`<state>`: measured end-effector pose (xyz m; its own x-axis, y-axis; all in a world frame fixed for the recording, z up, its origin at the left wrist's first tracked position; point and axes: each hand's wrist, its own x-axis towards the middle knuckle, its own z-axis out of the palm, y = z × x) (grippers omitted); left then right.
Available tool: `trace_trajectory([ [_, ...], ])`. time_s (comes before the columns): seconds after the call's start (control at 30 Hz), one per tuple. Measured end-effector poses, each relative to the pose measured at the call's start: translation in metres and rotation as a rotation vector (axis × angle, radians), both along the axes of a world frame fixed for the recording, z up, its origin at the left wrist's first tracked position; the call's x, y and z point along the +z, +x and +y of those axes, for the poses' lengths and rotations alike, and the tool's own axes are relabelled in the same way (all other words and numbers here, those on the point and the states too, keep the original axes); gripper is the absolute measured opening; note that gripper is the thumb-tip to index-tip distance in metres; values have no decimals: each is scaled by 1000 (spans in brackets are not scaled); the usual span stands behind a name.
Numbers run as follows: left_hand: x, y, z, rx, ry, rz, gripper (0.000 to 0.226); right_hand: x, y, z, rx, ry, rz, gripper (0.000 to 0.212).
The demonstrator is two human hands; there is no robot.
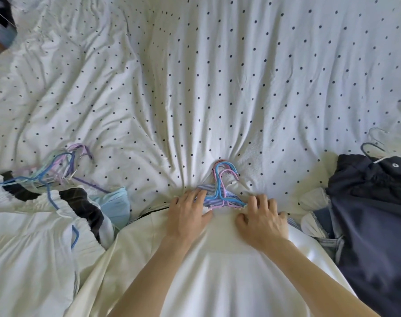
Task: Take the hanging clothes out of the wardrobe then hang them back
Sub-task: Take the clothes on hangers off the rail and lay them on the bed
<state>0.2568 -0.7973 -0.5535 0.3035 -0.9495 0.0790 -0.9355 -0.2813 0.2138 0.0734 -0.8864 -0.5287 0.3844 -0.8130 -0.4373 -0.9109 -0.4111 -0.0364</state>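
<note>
The head view looks down on a bed with a dotted sheet (217, 88). The clothes are out of the wardrobe and lie in three heaps along its near edge.

In the middle heap a white top (217, 271) lies uppermost. Pink and blue hangers (222, 179) are stacked at its collar, with their hooks pointing to the far side. The left hand (188, 216) rests flat on the top's shoulder with its fingers spread and nearly straight, and their tips reach a striped garment (201, 195) underneath. The right hand (263, 221) presses the other shoulder with bent fingers. I cannot tell whether they pinch a fold. The hands sit either side of the hooks, probably to square the stack so it can be lifted as one.

On the left is a white heap (34, 236) with tangled hangers (62, 165). On the right is a navy garment (373, 213) on a hanger, its hook (371, 146) lying on the sheet.
</note>
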Motion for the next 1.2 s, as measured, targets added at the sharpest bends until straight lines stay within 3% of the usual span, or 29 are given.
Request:
trace_trajectory([
  [0.4,3,-1,0,18,127,74,57,-10,-1,0,36,-47,7,39],
  [0.73,4,-2,0,20,218,105,50,-20,-4,2,43,-99,-35,34],
  [0.97,12,10,3,-6,222,208,68,-16,-2,-1,62,-39,2,35],
  [1.2,26,7,-8,70,309,169,32,6,-19,-20,110,103,-48,49],
])
